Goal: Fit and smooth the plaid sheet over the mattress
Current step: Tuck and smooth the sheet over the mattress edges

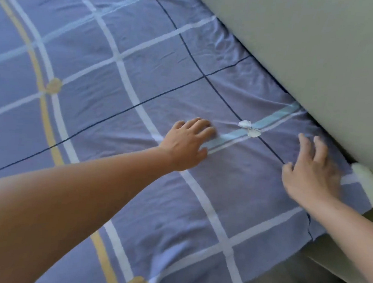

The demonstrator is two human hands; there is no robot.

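Plaid sheet (197, 220) is spread over the mattress (364, 177), one corner peeking out bare. Left hand (187, 141) and right hand (312, 175) press flat, fingers spread. Shoving hard toward the wall (300, 49) probably bunches it there.

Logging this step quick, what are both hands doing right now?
Left hand: open, fingers spread on the plaid sheet.
Right hand: open, fingers straight on the sheet, blurred.

bed seen from above, white mattress (366, 179) corner poking out at the right, blue plaid sheet (141, 82) spread right on top of it, white, yellow and thin dark lines, little bow print (249, 128), kinda wrinkly along the far edge
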